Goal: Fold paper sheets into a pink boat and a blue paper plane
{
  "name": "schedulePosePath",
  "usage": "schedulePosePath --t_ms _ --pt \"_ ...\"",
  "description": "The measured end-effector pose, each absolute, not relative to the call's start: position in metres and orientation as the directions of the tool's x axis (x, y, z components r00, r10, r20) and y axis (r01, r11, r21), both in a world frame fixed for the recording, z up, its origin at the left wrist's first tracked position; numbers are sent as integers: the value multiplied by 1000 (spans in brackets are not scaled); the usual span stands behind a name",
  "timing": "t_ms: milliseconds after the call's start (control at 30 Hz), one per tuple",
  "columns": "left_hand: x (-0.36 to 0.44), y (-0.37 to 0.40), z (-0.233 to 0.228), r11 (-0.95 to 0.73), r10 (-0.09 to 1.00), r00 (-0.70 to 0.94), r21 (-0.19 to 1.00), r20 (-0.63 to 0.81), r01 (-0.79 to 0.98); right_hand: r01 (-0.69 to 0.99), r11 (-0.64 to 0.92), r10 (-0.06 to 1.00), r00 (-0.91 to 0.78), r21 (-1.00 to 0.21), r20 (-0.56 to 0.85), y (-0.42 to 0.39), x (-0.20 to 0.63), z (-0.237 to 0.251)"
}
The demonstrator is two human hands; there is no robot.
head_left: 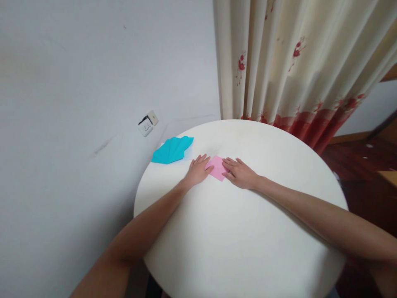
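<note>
A small piece of pink paper (217, 169) lies on the white round table (211, 231), one corner pointing toward me. At its left corner rests my left hand (198, 169), palm down, fingers spread, with the thumb on the paper. My right hand (239, 172) lies flat from the other side, its fingertips over the paper's right corner. Neither hand grips the paper; both press or rest on it. Some fold lines seem to show on the pink surface, but they are too faint to make out.
Blue folded paper (173, 150) lies at the table's far left edge, with a pale sheet (188, 154) partly beneath it. A white wall with a socket (145, 127) borders the left. Behind the table hangs a cream and red curtain (279, 62).
</note>
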State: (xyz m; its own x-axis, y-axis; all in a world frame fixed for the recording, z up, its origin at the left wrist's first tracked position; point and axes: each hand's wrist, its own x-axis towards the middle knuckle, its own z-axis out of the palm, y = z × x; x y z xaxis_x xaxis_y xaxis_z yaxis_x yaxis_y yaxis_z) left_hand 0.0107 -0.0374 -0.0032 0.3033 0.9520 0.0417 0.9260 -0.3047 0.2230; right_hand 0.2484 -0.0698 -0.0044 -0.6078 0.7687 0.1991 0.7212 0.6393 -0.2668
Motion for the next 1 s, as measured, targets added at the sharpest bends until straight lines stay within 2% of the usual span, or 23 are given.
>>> schedulePosePath --t_ms 200,400,500,733,1000 --pt "11 -40 1 -443 888 459 330 33 833 716 623 781 -545 -315 306 -68 250 -1" --pt "14 -44 5 -479 869 489 365 70 799 761 520 847 -401 -388 349 -66 252 -4" --pt "14 -44 6 -489 867 484 384 119 783 756 522 847 -406 -395 343 -65 253 -5" --pt "14 -45 7 -510 858 453 519 243 686 731 528 845 -402 -433 352 -62 255 -5" --pt "15 -47 12 -505 863 424 532 276 680 687 552 830 -399 -473 390 -56 258 -6"
